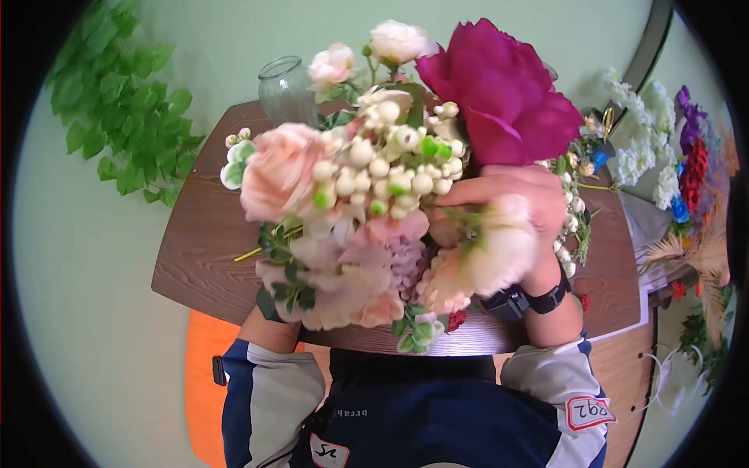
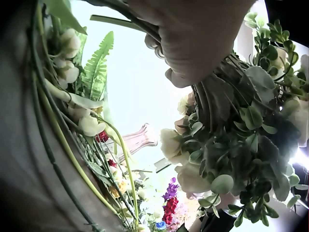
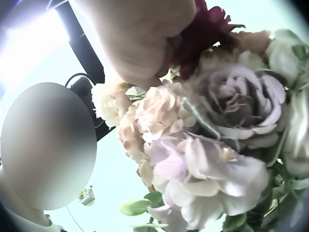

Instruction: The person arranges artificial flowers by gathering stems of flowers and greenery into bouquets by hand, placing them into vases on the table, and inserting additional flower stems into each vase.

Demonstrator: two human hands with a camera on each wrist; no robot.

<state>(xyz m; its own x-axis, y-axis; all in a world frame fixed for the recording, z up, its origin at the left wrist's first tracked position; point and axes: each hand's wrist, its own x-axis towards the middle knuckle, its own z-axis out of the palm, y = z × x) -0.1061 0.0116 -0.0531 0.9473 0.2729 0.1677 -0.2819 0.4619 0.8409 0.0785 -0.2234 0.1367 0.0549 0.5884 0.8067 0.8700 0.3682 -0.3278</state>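
Note:
A full bouquet [image 1: 367,171] of pale roses, cream berries and green leaves fills the middle of the head view. My left hand grips its stems from behind; the blooms hide that hand in the head view, but the left wrist view shows the left hand [image 2: 193,38] with fingers curled round the bundle. At the bouquet's right side, my right hand [image 1: 527,203] has bent fingers just under a large magenta peony [image 1: 507,97], pinching close below its head. The stem there is hidden. In the right wrist view the right hand [image 3: 140,43] sits above a mauve rose [image 3: 236,99].
Under the bouquet is a dark wooden table [image 1: 203,226]. A clear glass vase [image 1: 285,90] stands at its far left. Loose white-berry sprigs [image 1: 573,210] lie on the right. Leafy vines [image 1: 125,101] hang at left, and more coloured flowers [image 1: 690,171] are at far right.

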